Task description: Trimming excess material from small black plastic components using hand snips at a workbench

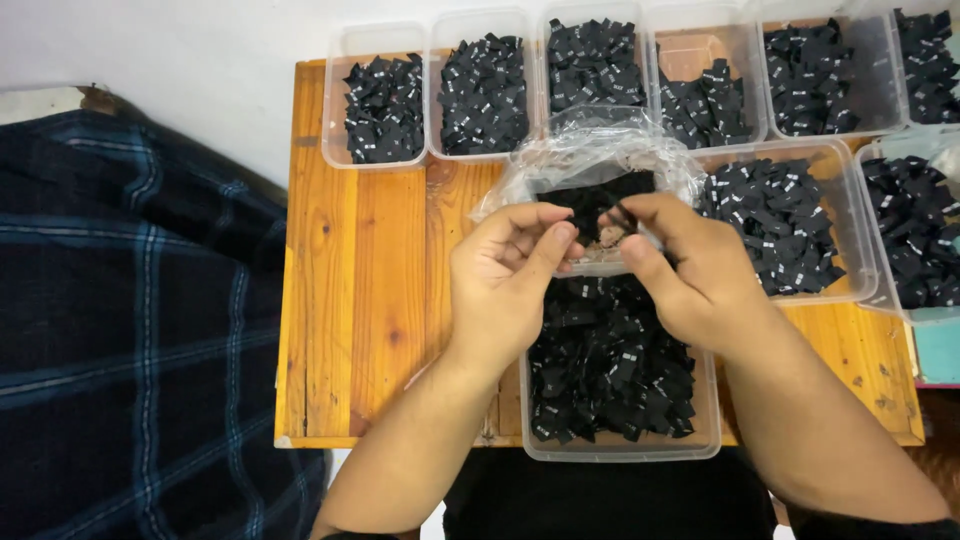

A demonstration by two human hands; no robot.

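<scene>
My left hand (508, 270) and my right hand (690, 270) meet over the middle of a wooden table (370, 300). Both pinch the near rim of a clear plastic bag (590, 160) that holds black fabric labels (598, 196). The fingers of my right hand also nip a small black label at the bag's mouth. Directly under my hands stands a clear plastic tub (620, 445) heaped with the same black labels (610, 370).
Several clear tubs of black labels line the table's far edge (385, 105) (485, 90) (810, 75), and two more stand at the right (790, 225) (915, 235). A dark blue checked cloth (130, 330) lies left of the table. A white wall is behind.
</scene>
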